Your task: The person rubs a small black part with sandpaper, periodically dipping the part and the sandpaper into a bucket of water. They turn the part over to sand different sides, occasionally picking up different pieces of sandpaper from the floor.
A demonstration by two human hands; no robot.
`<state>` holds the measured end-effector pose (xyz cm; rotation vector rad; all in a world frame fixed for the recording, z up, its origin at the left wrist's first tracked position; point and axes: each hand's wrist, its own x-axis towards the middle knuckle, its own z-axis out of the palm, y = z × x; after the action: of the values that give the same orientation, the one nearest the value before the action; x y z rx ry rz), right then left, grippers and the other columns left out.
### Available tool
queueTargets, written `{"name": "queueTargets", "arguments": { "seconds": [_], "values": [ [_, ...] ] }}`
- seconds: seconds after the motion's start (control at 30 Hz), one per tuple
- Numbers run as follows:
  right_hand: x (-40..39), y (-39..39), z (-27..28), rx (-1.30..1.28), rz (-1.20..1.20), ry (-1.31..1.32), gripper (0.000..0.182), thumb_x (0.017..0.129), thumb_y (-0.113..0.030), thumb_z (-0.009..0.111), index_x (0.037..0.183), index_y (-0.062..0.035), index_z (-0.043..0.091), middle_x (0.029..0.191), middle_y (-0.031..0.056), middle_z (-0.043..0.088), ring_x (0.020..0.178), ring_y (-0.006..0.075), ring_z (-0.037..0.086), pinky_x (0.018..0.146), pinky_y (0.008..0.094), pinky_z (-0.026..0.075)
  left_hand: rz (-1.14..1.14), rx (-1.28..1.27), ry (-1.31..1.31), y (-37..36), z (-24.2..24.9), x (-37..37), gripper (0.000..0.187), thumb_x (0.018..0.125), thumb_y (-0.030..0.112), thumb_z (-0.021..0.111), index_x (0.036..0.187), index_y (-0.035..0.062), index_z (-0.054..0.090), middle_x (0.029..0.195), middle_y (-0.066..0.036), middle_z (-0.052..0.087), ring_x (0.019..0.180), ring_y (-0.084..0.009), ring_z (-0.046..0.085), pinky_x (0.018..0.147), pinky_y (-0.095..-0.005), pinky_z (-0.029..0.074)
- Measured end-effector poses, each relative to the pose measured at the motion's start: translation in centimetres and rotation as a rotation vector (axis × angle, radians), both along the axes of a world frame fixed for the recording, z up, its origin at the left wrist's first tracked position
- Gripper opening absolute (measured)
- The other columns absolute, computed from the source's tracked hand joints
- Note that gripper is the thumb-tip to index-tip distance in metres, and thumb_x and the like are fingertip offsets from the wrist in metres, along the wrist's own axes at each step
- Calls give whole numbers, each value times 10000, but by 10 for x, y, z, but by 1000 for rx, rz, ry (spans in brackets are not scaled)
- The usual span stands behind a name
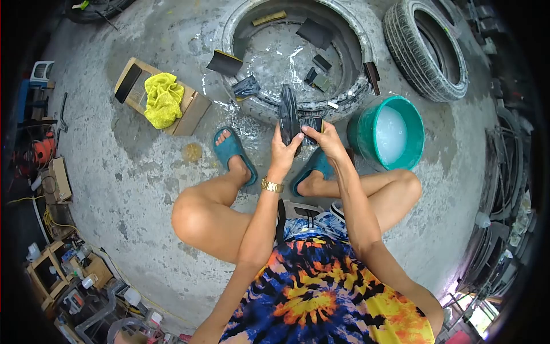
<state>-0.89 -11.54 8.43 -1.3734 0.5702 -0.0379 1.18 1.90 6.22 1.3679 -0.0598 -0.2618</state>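
My left hand (282, 153), with a gold watch at its wrist, is closed round the lower end of a long, glossy black curved part (289, 112). The part points away from me, over the near rim of a tire (260, 109) lying flat. Against its right side, my right hand (325, 139) pinches a small dark piece of sandpaper (311, 124) between thumb and fingers. More dark pieces lie about the tire, among them a curled sheet (224, 63) on its left rim and a crumpled one (246, 87) nearer me.
Right of my hands stands a green bucket (413, 143) of cloudy water. A yellow cloth (164, 100) rests on a cardboard box (196, 114) at left. Another tire (401, 49) leans at the back right. Tools and boxes crowd the left edge. My sandaled feet flank my hands.
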Motion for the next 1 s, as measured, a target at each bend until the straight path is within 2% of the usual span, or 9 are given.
{"name": "queueTargets", "arguments": {
  "seconds": [0.07,0.2,0.23,0.37,0.47,0.6,0.73,0.83,1.0],
  "values": [
    [2,-9,-2,105,96,102,174,830,-64,693,977,-6,620,825,16,642,737,70,570,651,229,467,-77,-199,329,4,-4,1,305,877,163,679,1119,49,533,867,-63,644,678,-125,642,556,-273,541],
    [6,-6,-16,-274,27,46,140,817,-58,688,930,-8,623,746,-4,613,668,75,538,607,259,446,-27,-324,662,6,-16,-1,460,986,466,414,1050,27,538,792,-80,638,548,-143,624,451,-268,501],
    [3,-3,-16,-274,35,64,140,817,-58,688,930,-8,623,746,-4,613,668,75,538,607,259,446,-85,-263,686,9,-21,1,574,997,512,310,1073,-5,546,891,-134,647,710,-203,657,616,-315,537],
    [15,22,5,-423,48,52,157,801,-77,699,913,-3,617,742,87,618,657,171,554,634,321,454,154,-232,621,-12,-27,8,544,981,525,354,1003,36,591,857,-95,636,637,-154,632,514,-269,509],
    [19,30,-11,-919,110,-142,175,792,-61,681,832,47,549,791,192,533,688,367,507,658,402,431,113,69,428,-19,-24,8,628,1024,410,282,1260,-139,475,1312,-261,510,1232,-357,469,1054,-346,324],
    [-14,34,-7,-798,132,124,178,801,-60,665,840,51,532,824,195,512,767,362,517,685,393,421,234,238,279,-39,-61,-1,608,1029,384,261,1251,-139,478,1340,-303,469,1271,-384,436,1067,-370,311],
    [6,36,-13,-789,60,-92,145,794,-33,670,857,45,565,837,190,524,788,328,541,708,385,428,128,72,444,-24,-12,11,593,1032,370,260,1215,-145,488,1278,-302,514,1204,-372,486,1029,-368,341],
    [-40,43,-5,-768,79,-50,145,798,-27,654,909,20,574,868,182,531,794,343,539,726,385,435,303,191,281,-39,-48,8,574,1035,365,269,1161,-140,510,1187,-271,566,1096,-342,527,977,-363,369],
    [-1,41,-12,-826,106,-106,106,800,-23,653,872,7,582,866,161,537,808,328,561,737,376,445,142,48,472,-25,-27,7,571,1031,374,279,1156,-129,520,1194,-273,565,1108,-346,530,978,-380,361]
  ]
}}
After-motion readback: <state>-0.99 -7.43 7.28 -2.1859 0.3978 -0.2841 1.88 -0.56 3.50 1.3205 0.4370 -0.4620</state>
